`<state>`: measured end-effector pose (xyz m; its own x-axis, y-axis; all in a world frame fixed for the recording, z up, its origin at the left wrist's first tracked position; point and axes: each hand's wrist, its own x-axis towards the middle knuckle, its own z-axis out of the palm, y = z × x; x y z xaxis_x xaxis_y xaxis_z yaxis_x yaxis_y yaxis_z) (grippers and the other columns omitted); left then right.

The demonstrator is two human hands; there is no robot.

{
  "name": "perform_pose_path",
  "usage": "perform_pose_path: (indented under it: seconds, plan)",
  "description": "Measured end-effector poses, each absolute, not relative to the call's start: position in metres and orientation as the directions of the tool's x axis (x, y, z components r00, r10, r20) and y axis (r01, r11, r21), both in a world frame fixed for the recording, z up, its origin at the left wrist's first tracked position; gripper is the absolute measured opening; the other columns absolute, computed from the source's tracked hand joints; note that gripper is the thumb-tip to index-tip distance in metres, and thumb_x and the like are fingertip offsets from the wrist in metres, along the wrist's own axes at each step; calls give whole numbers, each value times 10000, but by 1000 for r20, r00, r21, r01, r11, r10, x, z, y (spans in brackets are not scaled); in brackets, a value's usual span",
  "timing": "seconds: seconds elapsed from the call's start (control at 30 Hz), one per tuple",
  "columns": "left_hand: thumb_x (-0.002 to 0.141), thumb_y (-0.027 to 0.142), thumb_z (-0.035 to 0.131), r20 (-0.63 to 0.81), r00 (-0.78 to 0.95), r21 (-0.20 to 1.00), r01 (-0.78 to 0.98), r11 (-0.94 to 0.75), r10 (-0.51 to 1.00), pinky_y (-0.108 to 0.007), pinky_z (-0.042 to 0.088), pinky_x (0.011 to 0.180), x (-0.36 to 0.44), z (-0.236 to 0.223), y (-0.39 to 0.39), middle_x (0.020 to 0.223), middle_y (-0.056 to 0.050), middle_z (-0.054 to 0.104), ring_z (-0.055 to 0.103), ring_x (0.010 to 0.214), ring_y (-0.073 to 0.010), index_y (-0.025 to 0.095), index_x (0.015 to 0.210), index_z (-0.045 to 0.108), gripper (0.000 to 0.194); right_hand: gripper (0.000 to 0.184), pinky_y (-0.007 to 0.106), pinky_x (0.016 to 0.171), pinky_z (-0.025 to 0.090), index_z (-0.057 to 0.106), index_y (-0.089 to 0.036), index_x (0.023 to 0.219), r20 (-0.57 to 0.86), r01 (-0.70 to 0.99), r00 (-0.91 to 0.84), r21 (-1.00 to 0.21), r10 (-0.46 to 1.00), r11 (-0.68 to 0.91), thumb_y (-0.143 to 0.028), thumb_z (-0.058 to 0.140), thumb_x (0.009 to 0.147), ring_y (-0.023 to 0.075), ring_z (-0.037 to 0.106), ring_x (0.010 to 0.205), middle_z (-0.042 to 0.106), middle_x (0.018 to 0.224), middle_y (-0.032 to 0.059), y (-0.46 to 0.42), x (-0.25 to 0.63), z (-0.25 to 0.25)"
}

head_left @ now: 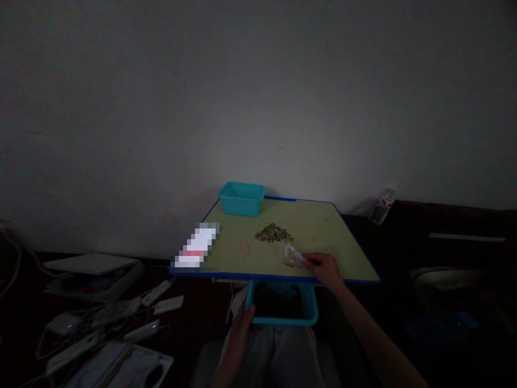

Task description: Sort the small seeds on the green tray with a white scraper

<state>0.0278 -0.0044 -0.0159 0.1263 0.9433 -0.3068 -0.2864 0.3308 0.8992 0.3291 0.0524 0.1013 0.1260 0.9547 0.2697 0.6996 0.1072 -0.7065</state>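
My left hand [244, 319] is wrapped round the left rim of a turquoise plastic basin [283, 322] below the table's front edge. Dark loose material lies inside that basin. On the right, my right hand [324, 267] pinches a small, crumpled-looking clear and white piece of plastic [293, 254], close above the tabletop. Just beyond it is a heap of small dark and pale grains [273, 233], perhaps seeds or beans. A smaller pale pile [243, 250] sits to its left.
A second turquoise basin [242, 200] stands at the table's back left. On the left edge of the blue-rimmed table [339, 231] lies a blurred-out phone-like screen [196, 248]. A plastic bottle [383, 207] is beyond the right side. Power strips and cables [117, 310] clutter the lower left.
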Motion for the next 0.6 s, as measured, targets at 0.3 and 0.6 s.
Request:
perform_pose_path:
  seconds: [0.3,0.6]
  plan:
    - [808,609,659,-324,125,887,-305,347,938,-452,573,1004,30,-10,-6,1559,-99,511,443,1439,-373,220,1465,488,782,269,382,795,567,811,-243,1034,281,665,70,-729,957,165,-257,644,824,253,729,830,796,921,73,23,299,110]
    - [777,622,687,-328,130,873,-335,353,935,-441,592,970,29,-24,-2,1594,-91,462,409,1456,-390,254,1467,483,808,249,387,822,590,815,-250,1000,306,595,109,-783,946,184,-303,660,812,250,746,852,801,956,59,31,311,112]
